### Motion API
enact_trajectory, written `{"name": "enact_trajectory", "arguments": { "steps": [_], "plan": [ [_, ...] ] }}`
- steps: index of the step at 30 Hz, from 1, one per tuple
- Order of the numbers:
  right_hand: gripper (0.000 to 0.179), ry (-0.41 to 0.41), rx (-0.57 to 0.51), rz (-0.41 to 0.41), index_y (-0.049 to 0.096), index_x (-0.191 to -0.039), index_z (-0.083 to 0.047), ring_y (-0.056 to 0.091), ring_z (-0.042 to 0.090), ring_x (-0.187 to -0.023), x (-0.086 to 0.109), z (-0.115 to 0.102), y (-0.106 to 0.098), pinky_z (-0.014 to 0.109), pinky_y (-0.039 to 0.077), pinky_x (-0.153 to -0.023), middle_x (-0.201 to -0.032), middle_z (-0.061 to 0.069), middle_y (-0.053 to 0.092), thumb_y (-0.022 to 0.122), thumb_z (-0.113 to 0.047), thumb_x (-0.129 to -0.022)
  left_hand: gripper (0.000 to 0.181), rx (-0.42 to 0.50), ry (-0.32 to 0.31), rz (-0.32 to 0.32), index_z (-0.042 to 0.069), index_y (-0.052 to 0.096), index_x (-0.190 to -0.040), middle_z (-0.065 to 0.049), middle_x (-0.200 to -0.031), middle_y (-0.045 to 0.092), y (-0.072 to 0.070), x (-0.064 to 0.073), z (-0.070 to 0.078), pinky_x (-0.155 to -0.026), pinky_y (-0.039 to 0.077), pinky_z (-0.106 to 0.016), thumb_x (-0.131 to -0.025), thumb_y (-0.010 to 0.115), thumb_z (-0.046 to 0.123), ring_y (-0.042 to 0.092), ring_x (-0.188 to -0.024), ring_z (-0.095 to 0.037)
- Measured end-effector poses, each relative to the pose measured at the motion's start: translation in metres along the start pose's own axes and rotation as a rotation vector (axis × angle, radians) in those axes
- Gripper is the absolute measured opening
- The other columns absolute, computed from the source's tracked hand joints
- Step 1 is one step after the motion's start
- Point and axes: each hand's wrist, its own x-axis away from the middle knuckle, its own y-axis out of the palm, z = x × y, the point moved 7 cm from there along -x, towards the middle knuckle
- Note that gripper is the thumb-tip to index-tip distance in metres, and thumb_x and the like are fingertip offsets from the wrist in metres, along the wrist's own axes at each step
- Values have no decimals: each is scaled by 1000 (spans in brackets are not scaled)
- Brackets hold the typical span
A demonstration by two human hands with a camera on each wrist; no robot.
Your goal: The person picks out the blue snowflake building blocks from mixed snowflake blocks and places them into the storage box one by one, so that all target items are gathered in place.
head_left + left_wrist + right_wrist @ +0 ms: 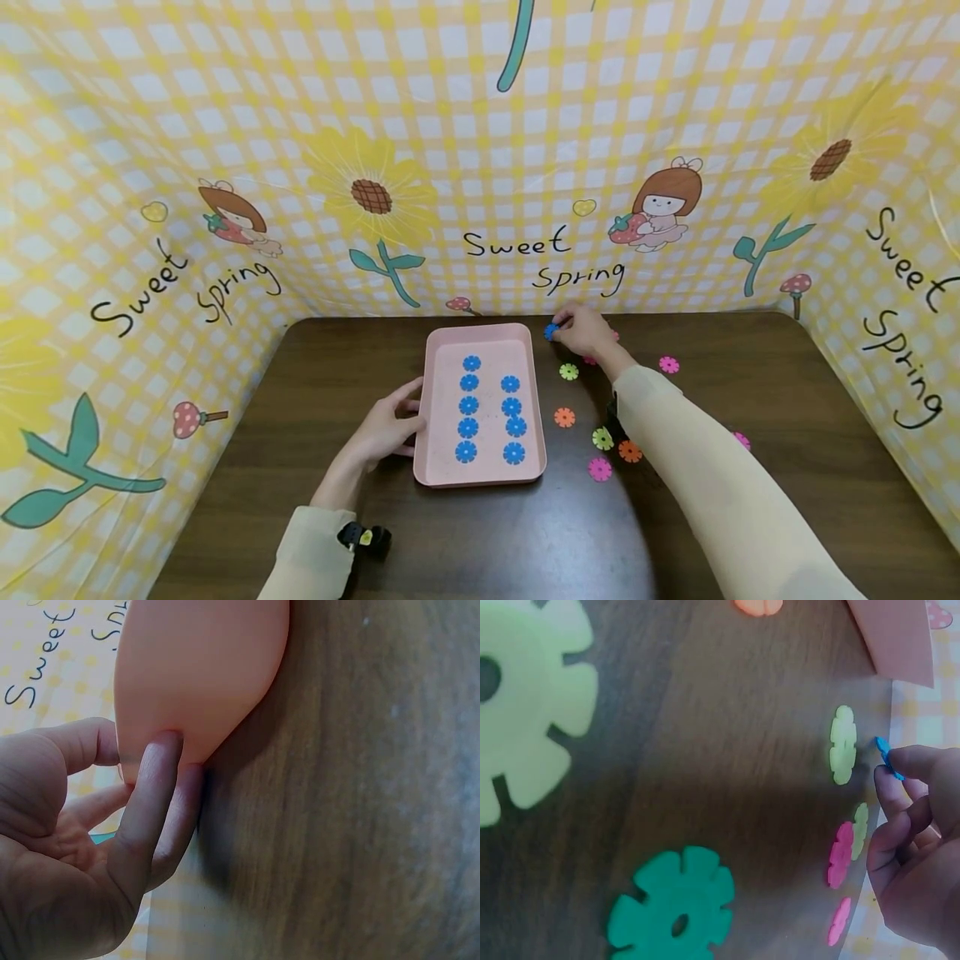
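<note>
A pink tray (480, 477) lies on the dark table with two columns of blue snowflake discs (468, 406) inside. My left hand (387, 427) grips the tray's left side; in the left wrist view, fingertips rest on the outer wall (195, 675) and another digit meets the rim. Beyond the tray's far right corner, my right hand (583, 332) pinches one blue snowflake disc (885, 756) between thumb and fingers, close over the table's back edge. A yellow-green disc (843, 745) lies beside that hand.
Right of the tray are scattered orange (564, 417), pink (600, 469) and yellow-green discs (602, 438), some partly under the right forearm. A green disc (673, 904) shows in the right wrist view. A checked curtain (480, 167) borders the table behind and at both sides.
</note>
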Motion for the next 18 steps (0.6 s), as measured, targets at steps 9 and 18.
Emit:
{"name": "enact_trajectory", "arguments": {
  "steps": [9, 18],
  "plan": [
    [21, -117, -33, 27, 73, -116, -9, 66, 28, -101, 10, -12, 1, 44, 55, -86, -109, 10, 71, 69, -18, -98, 72, 0, -1, -3, 20, 38, -162, -25, -135, 52, -1, -1, 1, -65, 64, -45, -96, 62, 3, 70, -90, -29],
    [18, -126, -65, 54, 75, -114, -16, 66, 25, -92, 26, -19, -1, 40, 55, -78, -106, 6, 73, 67, -23, -100, 73, -3, 5, -8, 18, 37, -162, -26, -135, 52, -1, 0, 2, -64, 64, -45, -95, 62, 3, 70, -89, -28]
  ]
}}
